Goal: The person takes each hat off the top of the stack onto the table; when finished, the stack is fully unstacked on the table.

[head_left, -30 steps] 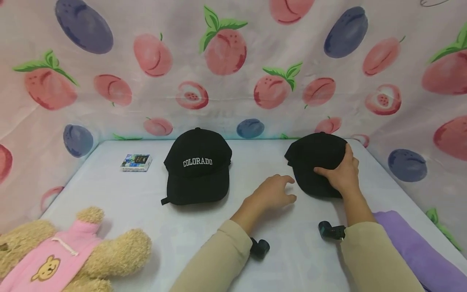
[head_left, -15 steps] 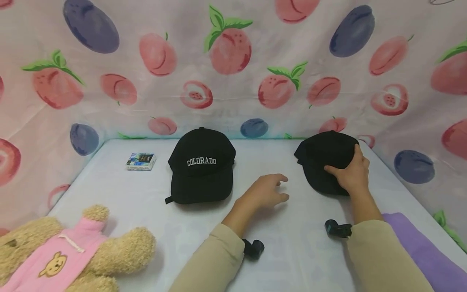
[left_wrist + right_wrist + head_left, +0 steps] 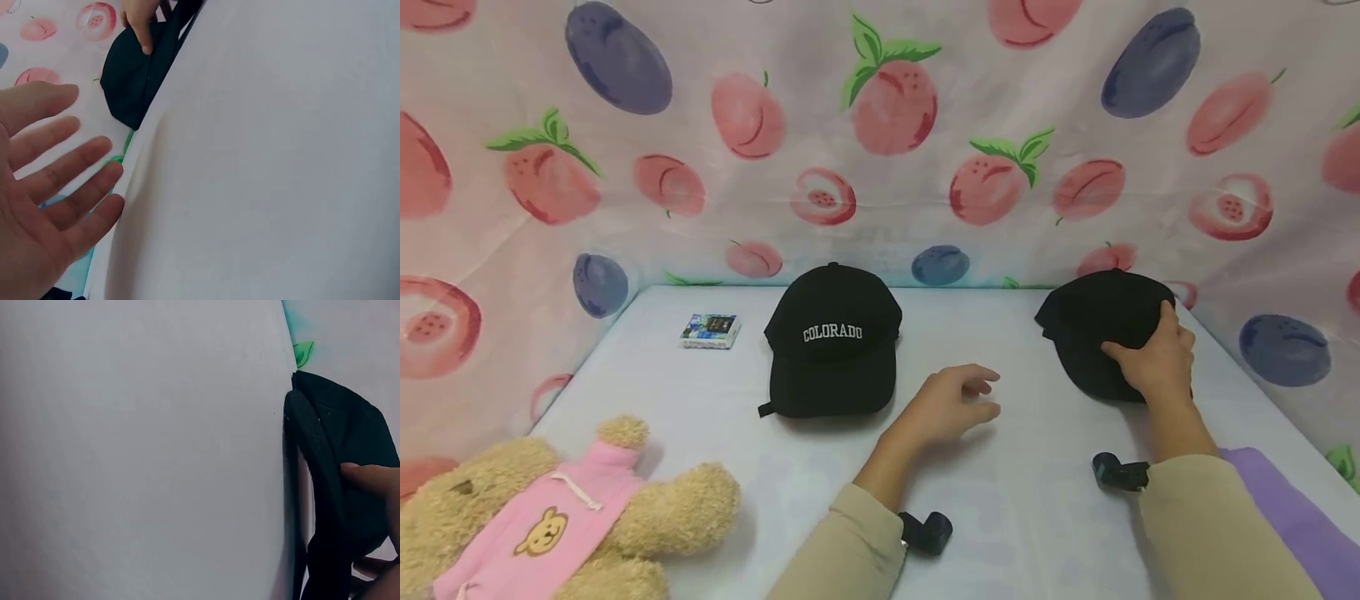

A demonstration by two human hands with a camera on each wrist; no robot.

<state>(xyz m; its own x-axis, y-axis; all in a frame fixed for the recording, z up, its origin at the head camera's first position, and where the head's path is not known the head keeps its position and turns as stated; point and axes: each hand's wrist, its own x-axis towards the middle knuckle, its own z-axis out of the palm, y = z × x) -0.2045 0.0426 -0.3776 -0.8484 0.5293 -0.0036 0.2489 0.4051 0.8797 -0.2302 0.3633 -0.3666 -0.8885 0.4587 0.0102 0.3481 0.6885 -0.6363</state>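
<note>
Overall, a white table (image 3: 1022,533) carries a teddy bear (image 3: 565,521) along its left edge, a purple cloth (image 3: 1296,523) by its right edge and a black COLORADO cap (image 3: 833,371) toward its back edge. Near the back right corner, the right hand (image 3: 1157,362) grips a second black cap (image 3: 1093,321); the left hand (image 3: 951,404) hovers mid-table, fingers loosely spread. Near the back left corner lies a small box (image 3: 710,332).

- Black baseball cap (image 3: 1078,329), plain on visible cloth, rounded crown, curved brim
- Is upright at far right of white table (image 3: 1037,500), near back edge
- Points brim toward head camera, crown behind
- Gripped by right hand (image 3: 1161,358), thumb on near side, fingers at right edge
- Full table contact unclear
</note>
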